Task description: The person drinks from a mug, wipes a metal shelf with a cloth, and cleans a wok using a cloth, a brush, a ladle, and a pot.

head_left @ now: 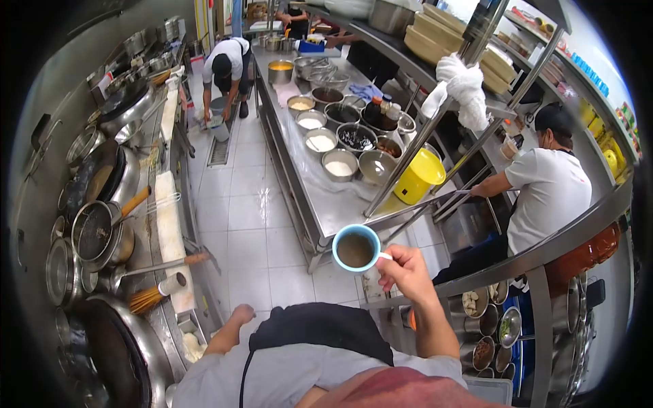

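A light blue cup (356, 249) with brownish liquid in it is held up in front of the body, over the floor near the corner of the steel table. My right hand (406, 272) grips its white handle, fingers closed round it. Low at the left, my left hand (243, 314) hangs beside the black apron (320, 334), its fingers curled; whether it holds anything is too small to tell.
A steel table (340, 214) bears bowls and a yellow container (420, 175). Woks (109, 353) and a bamboo brush (156, 294) line the left counter. One person (228, 64) bends over a bucket ahead; another (551, 183) stands at the right. Tiled floor (248, 238) lies between.
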Demonstrator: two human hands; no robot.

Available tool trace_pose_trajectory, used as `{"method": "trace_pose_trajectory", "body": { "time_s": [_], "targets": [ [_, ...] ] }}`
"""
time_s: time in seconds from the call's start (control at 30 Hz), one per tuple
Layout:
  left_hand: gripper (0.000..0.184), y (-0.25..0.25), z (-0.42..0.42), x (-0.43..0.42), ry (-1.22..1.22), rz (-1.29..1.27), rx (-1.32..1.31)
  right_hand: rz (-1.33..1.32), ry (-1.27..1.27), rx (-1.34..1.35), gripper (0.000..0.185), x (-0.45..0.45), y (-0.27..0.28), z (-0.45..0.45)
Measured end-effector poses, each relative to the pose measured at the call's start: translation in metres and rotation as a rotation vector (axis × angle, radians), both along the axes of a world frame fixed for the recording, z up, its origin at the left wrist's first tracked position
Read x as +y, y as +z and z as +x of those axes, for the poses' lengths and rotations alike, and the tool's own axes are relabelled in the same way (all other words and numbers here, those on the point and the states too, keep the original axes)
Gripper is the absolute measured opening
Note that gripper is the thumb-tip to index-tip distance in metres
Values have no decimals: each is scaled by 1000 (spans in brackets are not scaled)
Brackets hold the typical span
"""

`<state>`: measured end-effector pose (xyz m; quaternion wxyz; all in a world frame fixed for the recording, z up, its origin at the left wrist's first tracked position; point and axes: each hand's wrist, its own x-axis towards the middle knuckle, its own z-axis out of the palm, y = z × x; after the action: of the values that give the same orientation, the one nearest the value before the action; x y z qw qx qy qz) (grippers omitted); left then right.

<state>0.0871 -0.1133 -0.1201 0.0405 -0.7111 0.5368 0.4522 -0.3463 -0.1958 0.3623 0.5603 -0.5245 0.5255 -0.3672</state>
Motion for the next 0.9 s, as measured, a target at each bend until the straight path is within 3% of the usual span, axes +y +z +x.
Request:
{"method": "trace_pose_trajectory", "body": {
  "time_s": [0.2, 0.27, 0.33, 0.4, 0.47, 0.53, 0.63, 0.67, 0.8, 0.9],
  "targets": [
    [39, 6, -16, -11, 115, -5, 124, -52, 82, 23, 19, -2, 34, 9],
    [42, 7, -33, -29, 144, -110, 261, -73, 101, 14, 20, -1, 42, 12],
    [36, 58, -65, -55, 8, -331, 345, -96, 128, 14, 21, 1, 52, 15],
    [44, 127, -101, -80, -25, -400, 460, -124, 131, 7, 20, 3, 62, 19],
    [46, 162, -129, -106, -262, -729, 395, -151, 140, 0, 20, 7, 76, 21],
    [50, 197, -159, -137, -307, -842, 436, -177, 130, 0, 18, 12, 92, 24],
    [54, 246, -186, -182, -599, -1081, 202, -236, 118, -16, 17, 22, 111, 26],
    [56, 246, -193, -195, -669, -1098, 105, -262, 112, -19, 17, 25, 117, 26],
    [60, 288, -210, -207, -769, -665, 44, -575, 119, 37, 10, 32, 131, 20],
    [64, 240, -212, -214, -856, -850, -63, -790, 94, 81, 10, 39, 136, 12]
  ]
}}
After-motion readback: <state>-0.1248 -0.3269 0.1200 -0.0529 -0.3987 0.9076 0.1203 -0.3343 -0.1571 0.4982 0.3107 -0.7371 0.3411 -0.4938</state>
